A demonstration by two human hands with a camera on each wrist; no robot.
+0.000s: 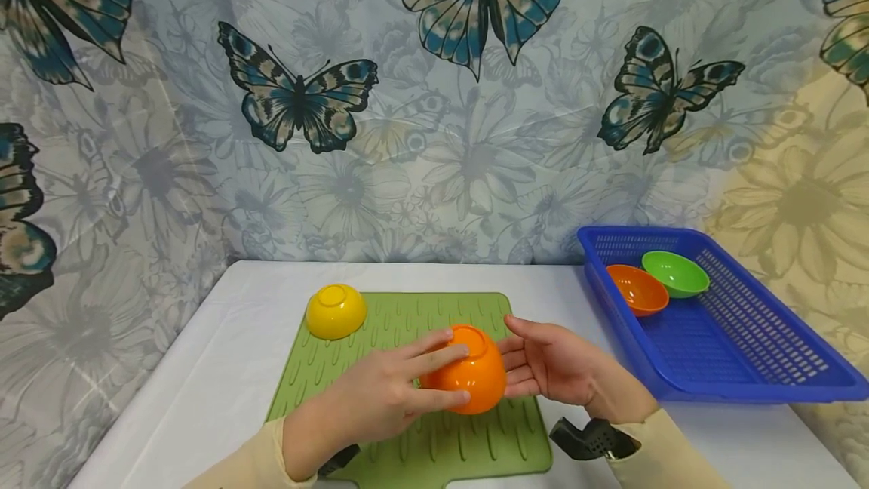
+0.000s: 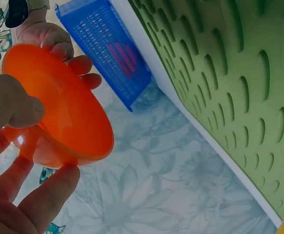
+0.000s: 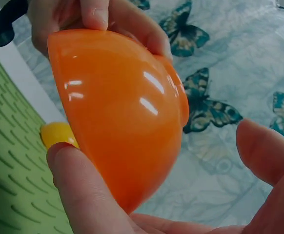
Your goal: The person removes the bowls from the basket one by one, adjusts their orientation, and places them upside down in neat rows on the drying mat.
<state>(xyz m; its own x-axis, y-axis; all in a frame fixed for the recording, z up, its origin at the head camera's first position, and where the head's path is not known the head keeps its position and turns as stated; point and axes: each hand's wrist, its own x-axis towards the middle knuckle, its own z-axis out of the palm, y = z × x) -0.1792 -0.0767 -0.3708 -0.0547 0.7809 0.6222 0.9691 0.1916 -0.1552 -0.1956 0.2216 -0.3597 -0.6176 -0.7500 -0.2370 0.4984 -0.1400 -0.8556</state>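
An orange bowl [image 1: 487, 379] is tilted above the green mat [image 1: 380, 451], its foot ring facing up and forward. My left hand [image 1: 380, 387] grips it, the thumb [image 2: 15, 109] lying inside the bowl and the fingers spread over its outer wall. Beside the bowl's right side is my right hand [image 1: 560, 364], thumb raised apart and relaxed fingers right at the rim. In the right wrist view the bowl's glossy outer wall [image 3: 117, 107] fills the middle, between both hands. A yellow bowl [image 1: 336, 313] rests upside down on the mat's back left corner.
To the right stands a blue perforated basket [image 1: 740, 368]. Inside it are another orange bowl [image 1: 638, 291] and a green bowl [image 1: 675, 275], both with openings upward. A white cloth [image 1: 224, 345] covers the table, and a butterfly-patterned curtain [image 1: 475, 172] hangs behind it.
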